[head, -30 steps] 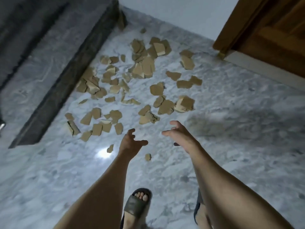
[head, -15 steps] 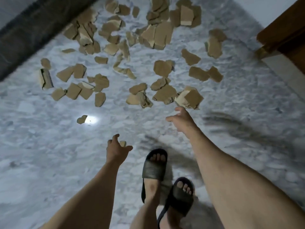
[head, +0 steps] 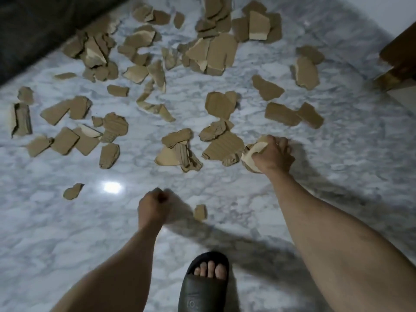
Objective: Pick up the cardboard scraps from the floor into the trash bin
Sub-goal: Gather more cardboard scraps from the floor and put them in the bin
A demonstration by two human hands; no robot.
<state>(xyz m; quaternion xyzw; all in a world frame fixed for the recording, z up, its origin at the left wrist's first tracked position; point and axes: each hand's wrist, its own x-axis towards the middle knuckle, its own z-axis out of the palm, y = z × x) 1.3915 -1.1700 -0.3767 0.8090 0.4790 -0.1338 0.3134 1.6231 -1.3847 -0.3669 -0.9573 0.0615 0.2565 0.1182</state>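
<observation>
**Right hand on a scrap, left hand curled over the floor**

Nearest the camera, a foot in a dark slipper [head: 203, 287] stood on the marble floor [head: 315, 199]. Just beyond it the left hand [head: 153, 207] hung over the floor with its grip curled in; whether it pinched anything could not be told. A small scrap [head: 200, 212] lay on the floor just beside that hand, on its right, and another small one [head: 73, 191] lay further to its left, near a bright spot of reflected light [head: 111, 187].

Further out, the right hand [head: 273, 155] was down on a pale scrap [head: 251, 157], its grip curled round the piece, which was at the near edge of the pile. Touching or just beside it lay a broad ribbed scrap [head: 225, 146].

Beyond, the scraps [head: 216, 52] were spread across the floor, many overlapping, out to a dark strip [head: 33, 25] along the far left edge. A piece of wooden woodwork [head: 400, 57] showed at the far right edge.
</observation>
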